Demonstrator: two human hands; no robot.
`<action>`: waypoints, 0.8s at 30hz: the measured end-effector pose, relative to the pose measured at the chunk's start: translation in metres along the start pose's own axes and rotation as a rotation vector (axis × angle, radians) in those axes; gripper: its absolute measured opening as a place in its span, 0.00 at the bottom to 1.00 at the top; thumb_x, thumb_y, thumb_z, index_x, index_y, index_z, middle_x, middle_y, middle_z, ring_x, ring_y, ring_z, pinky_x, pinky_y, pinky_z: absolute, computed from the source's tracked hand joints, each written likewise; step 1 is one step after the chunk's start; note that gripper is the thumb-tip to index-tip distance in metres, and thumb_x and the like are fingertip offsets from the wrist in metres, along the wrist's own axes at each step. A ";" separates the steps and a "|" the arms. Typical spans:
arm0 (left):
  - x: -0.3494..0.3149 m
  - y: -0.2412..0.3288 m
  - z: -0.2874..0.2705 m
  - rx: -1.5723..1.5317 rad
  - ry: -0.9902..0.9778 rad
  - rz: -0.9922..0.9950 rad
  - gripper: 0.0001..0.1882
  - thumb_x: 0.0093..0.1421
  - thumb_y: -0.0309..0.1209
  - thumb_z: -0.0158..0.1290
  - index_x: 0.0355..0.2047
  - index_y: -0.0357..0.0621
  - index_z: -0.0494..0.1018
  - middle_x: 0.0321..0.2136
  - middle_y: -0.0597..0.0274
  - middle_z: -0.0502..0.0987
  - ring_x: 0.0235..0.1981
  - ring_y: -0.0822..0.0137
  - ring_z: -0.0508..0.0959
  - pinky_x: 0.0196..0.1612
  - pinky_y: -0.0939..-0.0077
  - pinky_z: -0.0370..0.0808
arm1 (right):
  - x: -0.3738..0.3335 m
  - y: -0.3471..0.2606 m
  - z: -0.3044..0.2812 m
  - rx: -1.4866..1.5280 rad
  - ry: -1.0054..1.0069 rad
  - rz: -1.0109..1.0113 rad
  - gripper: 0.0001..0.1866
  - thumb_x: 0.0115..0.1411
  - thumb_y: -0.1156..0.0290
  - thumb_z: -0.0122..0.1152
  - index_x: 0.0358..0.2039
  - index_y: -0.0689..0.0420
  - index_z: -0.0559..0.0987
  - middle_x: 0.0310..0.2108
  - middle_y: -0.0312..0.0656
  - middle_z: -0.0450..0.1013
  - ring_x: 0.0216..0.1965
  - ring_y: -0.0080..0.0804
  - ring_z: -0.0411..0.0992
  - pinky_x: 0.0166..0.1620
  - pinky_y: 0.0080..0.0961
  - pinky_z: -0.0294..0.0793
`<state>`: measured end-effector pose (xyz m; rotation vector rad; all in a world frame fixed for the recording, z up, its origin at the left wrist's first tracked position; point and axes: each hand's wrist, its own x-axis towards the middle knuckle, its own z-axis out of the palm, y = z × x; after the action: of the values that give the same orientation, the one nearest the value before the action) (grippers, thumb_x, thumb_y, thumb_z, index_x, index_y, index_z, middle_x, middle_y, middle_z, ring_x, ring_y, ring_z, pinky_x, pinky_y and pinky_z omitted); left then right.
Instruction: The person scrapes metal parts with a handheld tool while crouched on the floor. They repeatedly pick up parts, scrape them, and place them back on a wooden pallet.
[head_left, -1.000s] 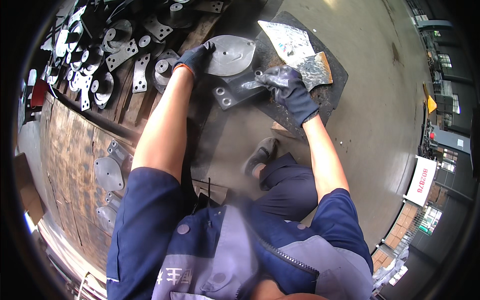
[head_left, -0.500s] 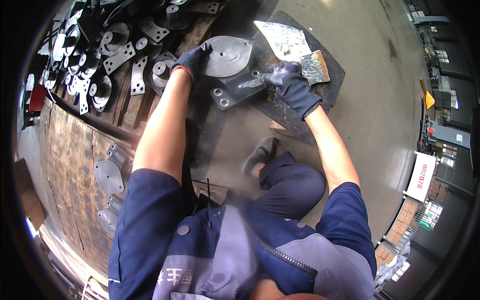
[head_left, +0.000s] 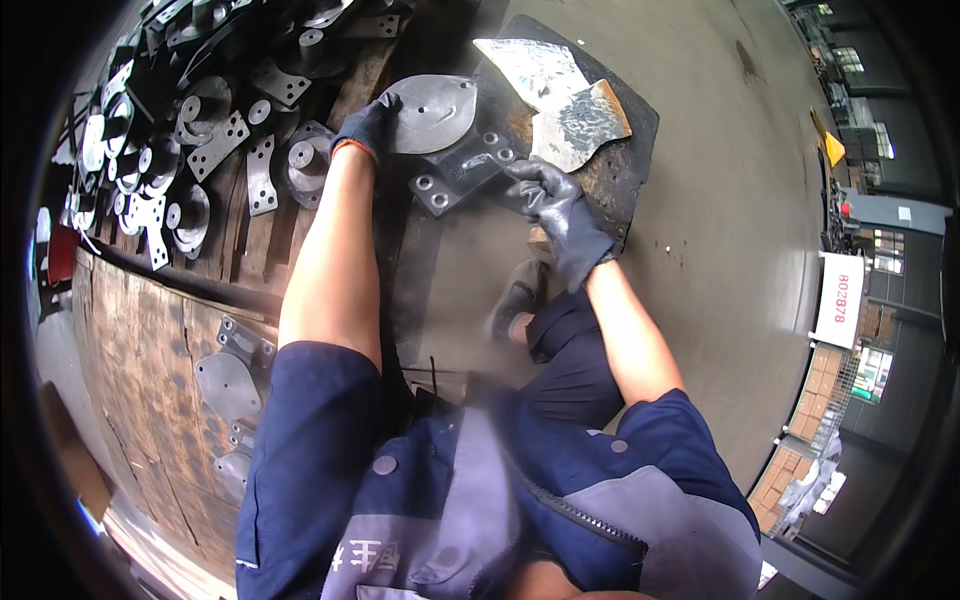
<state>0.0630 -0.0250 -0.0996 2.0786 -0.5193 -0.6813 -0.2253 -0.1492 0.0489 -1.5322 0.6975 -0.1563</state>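
Gripping a grey metal plate (head_left: pixel 430 115), upper centre, with the left hand (head_left: pixel 366 125). Just drew the right hand (head_left: pixel 562 208) back to the right end of the adjoining dark bracket (head_left: pixel 462 172), baring more; curled, impossible to tell if holding anything. Hemmed by piled metal parts (head_left: pixel 222 146), upper left, and curved sheets (head_left: pixel 580 125) on a dark slab (head_left: pixel 640 106), upper right.

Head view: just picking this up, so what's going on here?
The gloved left hand grips the edge of a rounded metal plate with a holed bracket. The gloved right hand is curled close to the bracket's corner; whether it touches isn't clear. To the right lies a dark board with worn scraps on it; similar metal parts are heaped on wooden slats to the left.
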 end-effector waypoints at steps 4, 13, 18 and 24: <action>0.033 -0.042 0.012 -0.186 -0.059 -0.054 0.28 0.57 0.54 0.47 0.45 0.42 0.74 0.40 0.52 0.77 0.42 0.61 0.75 0.47 0.70 0.67 | -0.002 0.015 0.021 0.147 0.168 0.104 0.14 0.56 0.86 0.45 0.40 0.60 0.75 0.28 0.37 0.72 0.23 0.16 0.64 0.26 0.12 0.65; 0.038 -0.043 0.016 -0.366 -0.044 -0.116 0.28 0.57 0.52 0.49 0.47 0.43 0.72 0.43 0.51 0.76 0.44 0.60 0.74 0.48 0.70 0.67 | 0.005 0.040 0.039 -0.218 0.347 -0.337 0.10 0.54 0.86 0.53 0.37 0.63 0.77 0.32 0.39 0.76 0.34 0.20 0.71 0.39 0.17 0.71; 0.011 -0.007 0.005 -0.426 -0.023 -0.242 0.29 0.51 0.50 0.57 0.43 0.37 0.75 0.38 0.56 0.77 0.37 0.65 0.73 0.44 0.73 0.68 | 0.000 0.045 0.046 -0.276 0.374 -0.367 0.09 0.55 0.83 0.54 0.37 0.63 0.78 0.32 0.41 0.77 0.34 0.20 0.72 0.40 0.18 0.71; 0.002 0.004 0.004 -0.484 -0.009 -0.258 0.27 0.51 0.49 0.57 0.41 0.38 0.76 0.36 0.57 0.77 0.34 0.65 0.73 0.42 0.72 0.68 | -0.009 0.032 0.050 -0.408 0.357 -0.486 0.10 0.55 0.82 0.55 0.37 0.62 0.78 0.32 0.44 0.77 0.34 0.23 0.73 0.39 0.20 0.72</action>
<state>0.0615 -0.0304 -0.0990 1.6950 -0.0722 -0.8687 -0.2176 -0.0996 0.0155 -2.0789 0.6454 -0.7012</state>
